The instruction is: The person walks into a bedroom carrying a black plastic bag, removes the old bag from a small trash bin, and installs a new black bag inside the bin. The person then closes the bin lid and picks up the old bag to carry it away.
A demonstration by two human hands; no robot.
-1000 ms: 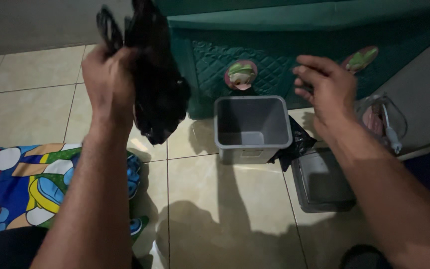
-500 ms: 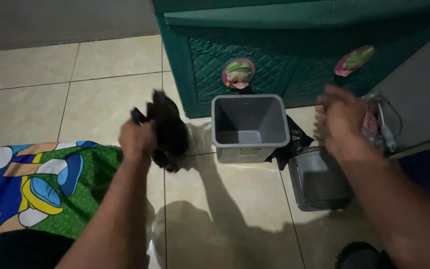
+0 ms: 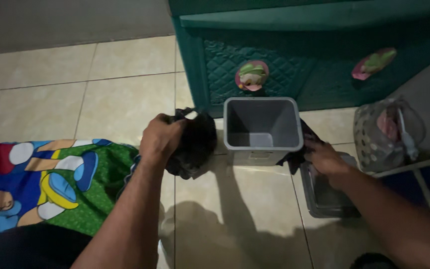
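left hand [image 3: 161, 139] fingers clamped on crumpled black bag [image 3: 192, 144] | right hand [image 3: 324, 158] fingers on second black bag [image 3: 302, 144], grip unclear | tugging could've tipped the empty grey bin [image 3: 262, 127], I reckoned

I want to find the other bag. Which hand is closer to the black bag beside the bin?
Right. The right hand touches that black bag; the left hand is across the grey bin.

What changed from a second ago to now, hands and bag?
The left hand brought the black plastic bag down from head height to just left of the grey bin, still gripping it. The right hand dropped from open in the air onto the dark bag beside the bin, above the grey lid. Bin, green cabinet and patterned cloth are unmoved.
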